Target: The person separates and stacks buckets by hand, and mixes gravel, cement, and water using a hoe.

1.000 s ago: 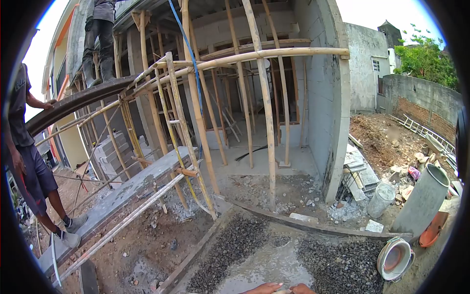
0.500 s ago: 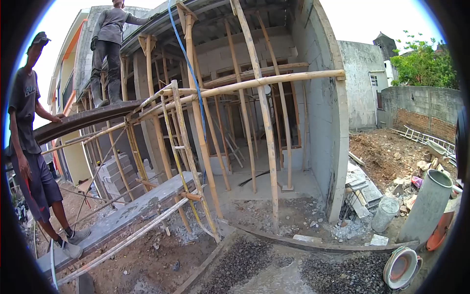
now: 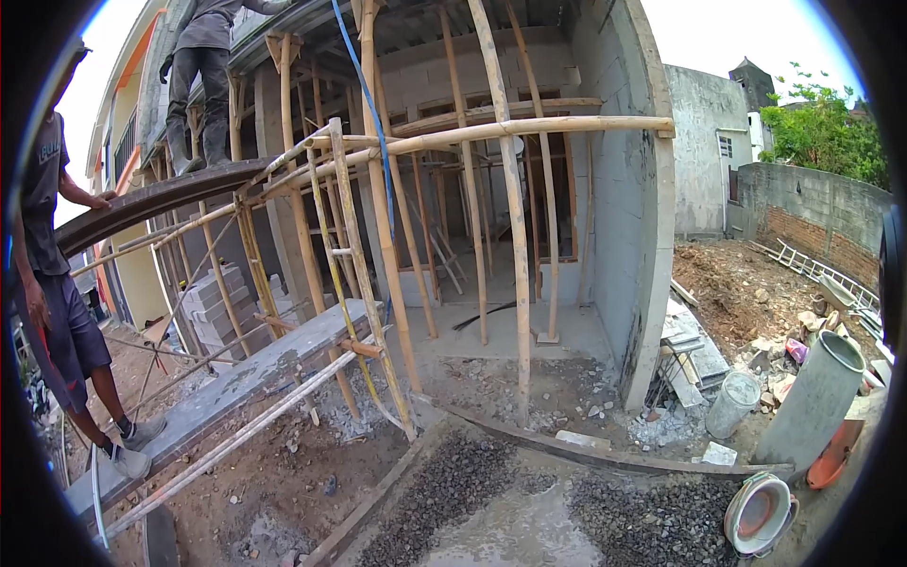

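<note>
Neither my left hand nor my right hand shows in the head view. Closest below the camera is a bed of dark gravel [image 3: 652, 515] with a wet grey patch [image 3: 529, 529] between its heaps, bordered by a board [image 3: 586, 452]. A white bucket [image 3: 759, 515] lies tipped at the gravel's right side, its mouth facing me. Beyond the border, bamboo poles [image 3: 510, 217] prop the roof of an unfinished block building.
At left, one person [image 3: 66, 227] stands on a grey plank [image 3: 255, 378]; another [image 3: 203, 76] stands on a higher board [image 3: 161, 200]. A concrete pipe [image 3: 822, 406], a cylinder [image 3: 733, 404], rubble and a ladder [image 3: 822, 274] lie right. A blue hose [image 3: 371, 104] hangs down.
The view has tilted slightly down, so the scene sits higher and more gravel shows. The person on the higher board is now cut off at the top. Both people keep nearly the same stance.
</note>
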The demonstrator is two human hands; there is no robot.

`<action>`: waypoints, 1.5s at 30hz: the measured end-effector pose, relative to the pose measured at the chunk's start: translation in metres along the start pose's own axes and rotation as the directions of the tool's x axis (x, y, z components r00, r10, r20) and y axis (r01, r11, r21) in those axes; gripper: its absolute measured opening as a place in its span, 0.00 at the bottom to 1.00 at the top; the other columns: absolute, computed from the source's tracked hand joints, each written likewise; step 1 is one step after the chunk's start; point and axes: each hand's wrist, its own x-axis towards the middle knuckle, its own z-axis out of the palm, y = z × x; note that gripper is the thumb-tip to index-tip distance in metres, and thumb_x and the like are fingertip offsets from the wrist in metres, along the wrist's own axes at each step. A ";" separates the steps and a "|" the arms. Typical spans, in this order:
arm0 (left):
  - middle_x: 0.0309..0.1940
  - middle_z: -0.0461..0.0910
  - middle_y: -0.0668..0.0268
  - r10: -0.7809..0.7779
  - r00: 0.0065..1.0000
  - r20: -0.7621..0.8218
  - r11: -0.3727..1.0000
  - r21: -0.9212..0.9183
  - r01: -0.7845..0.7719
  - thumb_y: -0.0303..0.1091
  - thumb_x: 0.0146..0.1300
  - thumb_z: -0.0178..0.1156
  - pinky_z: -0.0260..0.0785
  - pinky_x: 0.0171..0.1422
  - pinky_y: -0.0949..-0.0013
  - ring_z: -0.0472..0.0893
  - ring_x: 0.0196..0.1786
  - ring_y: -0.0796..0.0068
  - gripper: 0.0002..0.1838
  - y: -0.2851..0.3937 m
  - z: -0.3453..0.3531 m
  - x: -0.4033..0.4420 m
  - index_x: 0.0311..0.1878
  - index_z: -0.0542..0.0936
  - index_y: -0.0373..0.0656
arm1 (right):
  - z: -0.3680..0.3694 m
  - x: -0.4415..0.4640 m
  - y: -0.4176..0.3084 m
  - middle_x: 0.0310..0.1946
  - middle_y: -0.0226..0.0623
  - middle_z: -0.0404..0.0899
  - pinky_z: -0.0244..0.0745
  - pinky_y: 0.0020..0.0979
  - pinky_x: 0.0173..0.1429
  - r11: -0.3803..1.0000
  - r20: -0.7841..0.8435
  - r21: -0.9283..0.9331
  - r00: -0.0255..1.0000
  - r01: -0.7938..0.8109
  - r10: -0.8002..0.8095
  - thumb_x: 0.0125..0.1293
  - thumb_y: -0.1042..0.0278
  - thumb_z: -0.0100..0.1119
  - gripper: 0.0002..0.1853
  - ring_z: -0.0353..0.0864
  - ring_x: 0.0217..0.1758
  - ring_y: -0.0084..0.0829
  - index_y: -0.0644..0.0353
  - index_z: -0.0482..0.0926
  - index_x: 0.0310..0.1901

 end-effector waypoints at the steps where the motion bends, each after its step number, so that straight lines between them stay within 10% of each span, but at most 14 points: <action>1: 0.59 0.73 0.54 -0.001 1.000 0.018 1.000 0.017 0.001 0.62 0.62 0.47 0.62 0.64 0.55 0.71 0.61 0.50 0.33 -0.005 0.008 0.000 0.63 0.71 0.52 | 0.002 -0.008 0.004 0.33 0.43 0.82 0.77 0.32 0.30 0.996 -0.005 0.079 0.999 -0.048 0.049 0.62 0.60 0.56 0.15 0.81 0.27 0.32 0.63 0.80 0.44; 5: 0.58 0.74 0.55 -0.122 0.993 -0.007 0.975 -0.189 0.118 0.58 0.60 0.52 0.64 0.63 0.57 0.72 0.60 0.52 0.30 -0.003 0.023 -0.013 0.63 0.71 0.54 | 0.013 -0.042 0.017 0.36 0.44 0.83 0.77 0.31 0.28 0.921 -0.025 0.326 0.972 -0.212 0.233 0.65 0.62 0.56 0.15 0.81 0.27 0.32 0.64 0.80 0.46; 8: 0.55 0.76 0.55 -0.135 0.988 -0.068 0.982 -0.144 0.124 0.55 0.61 0.52 0.66 0.60 0.58 0.75 0.57 0.54 0.28 0.000 0.028 -0.019 0.62 0.71 0.55 | 0.015 -0.038 0.031 0.27 0.38 0.82 0.78 0.32 0.28 0.973 -0.015 0.156 0.985 -0.170 0.175 0.60 0.64 0.59 0.12 0.82 0.24 0.32 0.55 0.78 0.45; 12: 0.53 0.78 0.55 -0.187 0.981 -0.049 0.966 -0.193 0.174 0.52 0.59 0.56 0.67 0.59 0.56 0.76 0.55 0.54 0.27 0.014 0.012 -0.038 0.61 0.73 0.57 | 0.016 -0.043 0.034 0.35 0.43 0.82 0.76 0.32 0.28 0.963 -0.040 0.152 0.972 -0.222 0.230 0.63 0.57 0.58 0.18 0.81 0.28 0.33 0.68 0.78 0.41; 15: 0.52 0.78 0.55 -0.194 0.978 -0.080 0.963 -0.203 0.174 0.52 0.58 0.57 0.68 0.58 0.56 0.77 0.55 0.54 0.27 0.011 0.008 -0.041 0.61 0.73 0.58 | 0.015 -0.032 0.039 0.28 0.41 0.79 0.76 0.32 0.27 0.962 0.048 0.131 0.971 -0.238 0.234 0.64 0.57 0.54 0.14 0.81 0.26 0.33 0.55 0.78 0.46; 18: 0.52 0.78 0.55 -0.193 0.976 -0.106 0.965 -0.198 0.169 0.52 0.57 0.58 0.68 0.58 0.56 0.77 0.55 0.54 0.27 0.011 -0.001 -0.044 0.60 0.73 0.59 | 0.020 0.014 0.087 0.26 0.41 0.77 0.76 0.32 0.27 0.980 0.017 -0.201 1.000 0.002 0.001 0.64 0.58 0.52 0.13 0.80 0.25 0.33 0.52 0.79 0.47; 24: 0.48 0.80 0.55 -0.228 0.965 -0.131 0.957 -0.213 0.197 0.51 0.57 0.59 0.69 0.54 0.59 0.78 0.51 0.54 0.26 -0.002 0.019 -0.044 0.60 0.73 0.59 | 0.014 -0.022 0.023 0.22 0.41 0.78 0.74 0.32 0.26 0.980 -0.055 0.101 0.983 -0.170 0.176 0.61 0.54 0.55 0.17 0.79 0.21 0.34 0.62 0.80 0.35; 29: 0.44 0.81 0.55 -0.272 0.957 -0.100 0.940 -0.240 0.242 0.51 0.58 0.58 0.70 0.51 0.59 0.80 0.47 0.54 0.28 0.009 0.009 -0.060 0.62 0.71 0.58 | 0.030 -0.023 0.020 0.35 0.42 0.80 0.74 0.30 0.29 0.956 0.089 0.177 0.971 -0.234 0.221 0.63 0.55 0.57 0.19 0.80 0.32 0.33 0.64 0.76 0.45; 35: 0.53 0.76 0.51 -0.316 0.948 -0.033 0.882 -0.378 0.281 0.51 0.58 0.59 0.67 0.57 0.56 0.76 0.54 0.52 0.36 -0.012 -0.002 -0.092 0.68 0.62 0.51 | 0.080 -0.011 -0.009 0.46 0.52 0.76 0.79 0.43 0.42 0.688 0.258 0.522 0.862 -0.504 0.436 0.65 0.46 0.54 0.29 0.79 0.38 0.44 0.66 0.68 0.56; 39: 0.56 0.74 0.53 -0.250 0.953 -0.169 0.909 -0.379 0.171 0.45 0.58 0.60 0.66 0.60 0.56 0.76 0.55 0.53 0.35 -0.076 0.017 -0.144 0.68 0.61 0.50 | 0.151 0.061 0.001 0.42 0.48 0.77 0.81 0.46 0.43 0.254 0.367 0.829 0.827 -0.499 0.425 0.65 0.50 0.55 0.27 0.81 0.37 0.46 0.66 0.66 0.54; 45: 0.41 0.82 0.60 -0.636 0.767 0.084 0.728 -0.262 0.633 0.42 0.47 0.62 0.67 0.57 0.57 0.80 0.49 0.57 0.27 -0.188 0.049 -0.214 0.54 0.74 0.53 | 0.264 0.141 0.001 0.31 0.38 0.67 0.70 0.38 0.26 -0.143 0.343 0.937 0.751 -0.320 0.564 0.62 0.66 0.56 0.11 0.67 0.21 0.32 0.55 0.67 0.44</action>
